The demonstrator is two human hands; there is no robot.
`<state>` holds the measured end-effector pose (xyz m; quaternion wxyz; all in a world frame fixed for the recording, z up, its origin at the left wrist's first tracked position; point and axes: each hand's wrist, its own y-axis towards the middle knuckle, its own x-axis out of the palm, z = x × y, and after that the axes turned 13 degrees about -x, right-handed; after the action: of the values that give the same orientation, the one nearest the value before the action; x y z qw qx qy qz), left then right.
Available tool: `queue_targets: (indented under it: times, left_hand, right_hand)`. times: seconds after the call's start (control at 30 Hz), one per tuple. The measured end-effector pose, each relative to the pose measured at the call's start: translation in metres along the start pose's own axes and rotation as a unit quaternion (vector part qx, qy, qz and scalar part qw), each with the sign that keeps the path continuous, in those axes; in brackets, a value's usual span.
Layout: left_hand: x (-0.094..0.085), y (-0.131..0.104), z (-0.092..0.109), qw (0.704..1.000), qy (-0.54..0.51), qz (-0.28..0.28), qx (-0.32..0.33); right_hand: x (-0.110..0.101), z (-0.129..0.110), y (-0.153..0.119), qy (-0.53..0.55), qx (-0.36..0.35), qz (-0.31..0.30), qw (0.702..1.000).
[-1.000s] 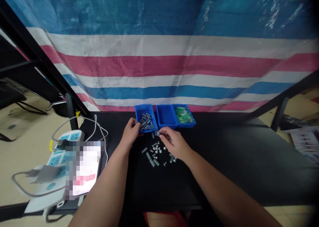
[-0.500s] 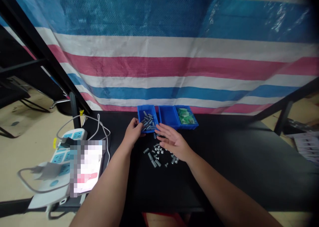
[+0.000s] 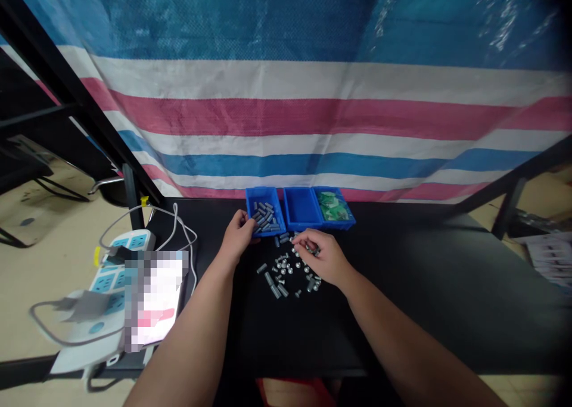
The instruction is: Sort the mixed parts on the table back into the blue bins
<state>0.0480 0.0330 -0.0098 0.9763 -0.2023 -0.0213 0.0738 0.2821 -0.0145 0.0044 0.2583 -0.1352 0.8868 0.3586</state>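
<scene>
My left hand (image 3: 238, 234) grips the left wall of a blue bin (image 3: 279, 207), its thumb over the rim. Short grey metal cylinders (image 3: 267, 218) lie inside that bin. My right hand (image 3: 322, 255) is over the loose pile in front of the bins, fingers curled and thumb close to them; what is between the fingertips is hidden. Around it on the black table (image 3: 263, 329) lie small silver screws (image 3: 283, 265) with rounded heads. Several more cylinders lie loose beside the screws, a few of them near a grey pin (image 3: 276, 291) at the front left.
A second blue bin (image 3: 302, 207) with nothing visible inside adjoins one holding green packets (image 3: 331, 207). At the left are a white power strip (image 3: 105, 279), tangled cables (image 3: 179, 217) and a lit, blurred screen (image 3: 157, 300). A striped sheet (image 3: 286, 118) hangs behind the table.
My right hand has moved from beside the left bin's front corner towards me and slightly right, onto the pile, and its spread fingers have curled. My left hand stays on the bin.
</scene>
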Motion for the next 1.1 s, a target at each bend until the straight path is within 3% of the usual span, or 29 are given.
queue_targets:
  times: [0.27, 0.47, 0.63, 1.1]
  left_hand:
    - [0.000, -0.002, 0.002, 0.999, -0.034, -0.009, -0.011]
    - [-0.001, -0.004, 0.004, 0.999, -0.049, -0.009, -0.004]
    - [-0.001, -0.003, 0.004, 0.999, -0.052, -0.009, 0.001]
    - [-0.002, 0.002, -0.008, 0.997, -0.013, -0.009, 0.078]
  right_hand:
    - [-0.003, -0.003, -0.004, -0.088, -0.039, -0.161, 0.982]
    - [0.016, -0.003, 0.001, -0.152, -0.031, -0.132, 0.979]
    - [0.027, -0.001, 0.005, -0.197, -0.038, -0.173, 0.964]
    - [0.021, 0.008, 0.006, -0.189, -0.011, -0.112, 0.975]
